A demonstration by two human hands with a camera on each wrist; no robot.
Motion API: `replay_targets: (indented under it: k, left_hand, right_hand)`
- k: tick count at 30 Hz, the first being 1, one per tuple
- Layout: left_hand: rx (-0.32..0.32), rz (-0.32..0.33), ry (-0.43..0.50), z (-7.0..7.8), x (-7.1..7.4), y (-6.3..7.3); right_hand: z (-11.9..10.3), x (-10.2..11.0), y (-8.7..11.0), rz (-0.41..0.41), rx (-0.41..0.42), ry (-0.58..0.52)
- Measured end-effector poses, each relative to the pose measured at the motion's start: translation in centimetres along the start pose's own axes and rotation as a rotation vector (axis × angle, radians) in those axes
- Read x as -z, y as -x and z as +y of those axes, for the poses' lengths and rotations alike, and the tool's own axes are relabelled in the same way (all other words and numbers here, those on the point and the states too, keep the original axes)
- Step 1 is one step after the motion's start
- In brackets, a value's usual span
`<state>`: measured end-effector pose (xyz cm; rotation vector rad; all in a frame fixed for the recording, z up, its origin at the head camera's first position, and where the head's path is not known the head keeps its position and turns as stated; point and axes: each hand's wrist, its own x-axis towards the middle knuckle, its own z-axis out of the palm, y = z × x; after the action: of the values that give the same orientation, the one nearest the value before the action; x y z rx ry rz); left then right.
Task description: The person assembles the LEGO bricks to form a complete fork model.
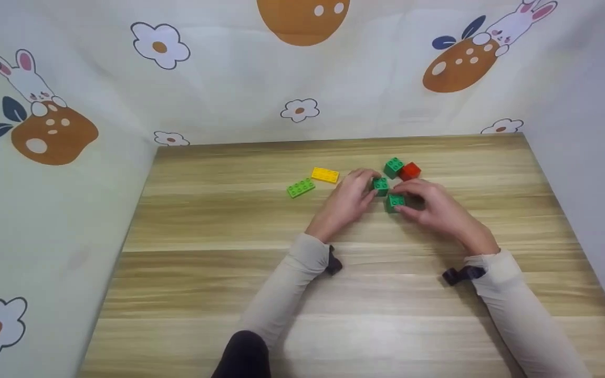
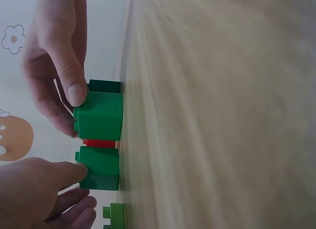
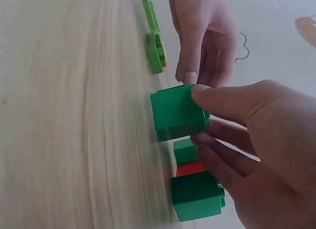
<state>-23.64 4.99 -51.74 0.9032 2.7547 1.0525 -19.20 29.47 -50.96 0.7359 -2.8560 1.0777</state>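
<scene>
My left hand [image 1: 348,198] pinches a square green toy building brick [image 1: 380,186] between thumb and fingers. Just nearer to me, the thumb and fingers of my right hand [image 1: 436,210] hold a second green brick [image 1: 395,203]. Both bricks are studded on top and stand close together on the tabletop. In the left wrist view the left thumb presses the side of its brick [image 2: 100,162], and the right thumb touches the other green brick [image 2: 101,115]. Another green brick [image 3: 198,195] shows below the right fingers in the right wrist view; the right hand mostly hides it from above.
Behind the hands, a green brick [image 1: 393,167] stands beside a red brick [image 1: 410,171]. To the left lie a flat yellow brick [image 1: 325,175] and a flat light green brick [image 1: 301,187]. A patterned cloth wall [image 1: 229,100] rises at the back edge of the wooden table [image 1: 187,220].
</scene>
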Motion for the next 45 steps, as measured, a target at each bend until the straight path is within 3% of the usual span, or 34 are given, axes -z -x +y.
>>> replay_targets:
  k: [7,13,24,31,45]
  left_hand:
    - [-0.017,-0.002,0.083,0.1,0.2,0.3]
    - [-0.032,0.019,0.131,0.1,1.0,1.3]
    - [-0.114,0.050,0.187,-0.9,1.8,4.5]
    - [-0.166,0.033,0.193,-1.1,1.7,5.6]
    - [-0.115,-0.073,0.266,-1.7,2.0,6.5]
  right_hand:
    - [0.0,0.2,0.1,-0.051,-0.061,-0.004]
    - [-0.1,0.3,0.1,-0.023,-0.061,-0.007]
    - [-1.2,0.5,-0.1,0.145,0.040,-0.020]
    - [-2.2,0.3,-0.4,0.216,0.169,-0.020]
    - [-4.3,-1.3,-0.5,0.104,0.254,-0.102]
